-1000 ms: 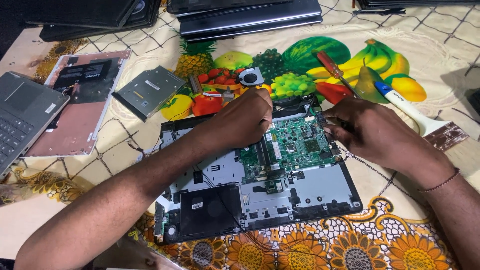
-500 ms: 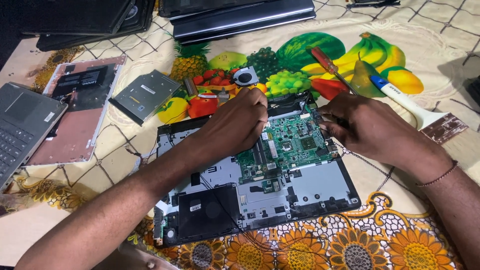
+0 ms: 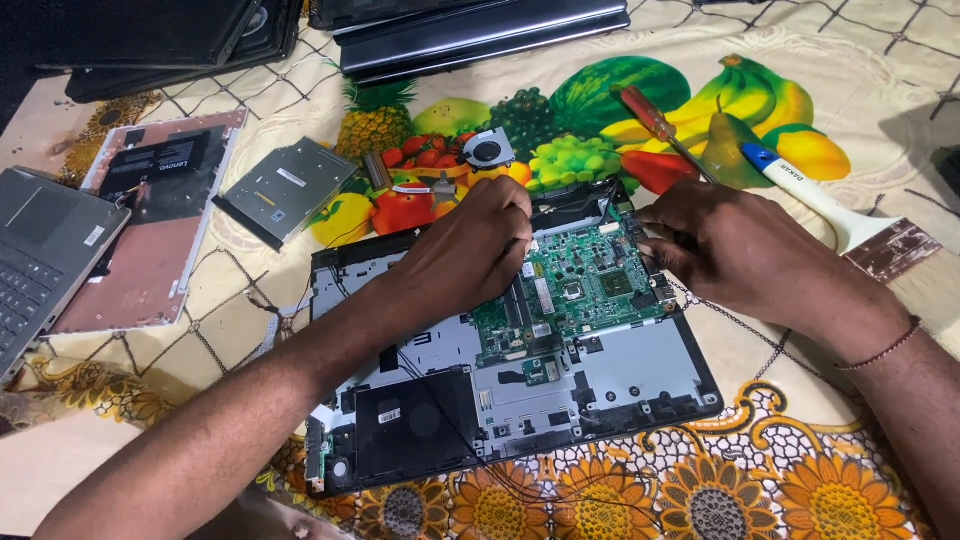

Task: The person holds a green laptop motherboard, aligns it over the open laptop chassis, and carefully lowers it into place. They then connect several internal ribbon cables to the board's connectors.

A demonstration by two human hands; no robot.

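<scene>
Surface: covered by a cloth printed with fruit along the top and sunflowers along the near edge.
Opened laptop base: lies flat in the middle of the surface, cover off, metal frame and black parts bare.
Circuit board: green, sits in the upper right part of the laptop base, between the two hands.
Left hand: rests on the upper edge of the base, fingers curled together and pressed down at the left end of the circuit board; whether they pinch anything cannot be told.
Right hand: lies at the right end of the circuit board, fingers bent inward against the board's edge; what they grip, if anything, is hidden. A thin cord bracelet sits on the wrist.
Screwdriver: red handle, lies on the cloth just beyond the right hand, its shaft running under the knuckles.
Brush: white handle with blue tip, to the right of the screwdriver.
Small fan: round, loose on the cloth above the left hand.
Optical drive: grey slab, left of the fan.
Pink bottom cover: lies inside-up at the left.
Grey laptop: at the left edge, partly out of view.
Stacked dark laptops: at the far edge.
</scene>
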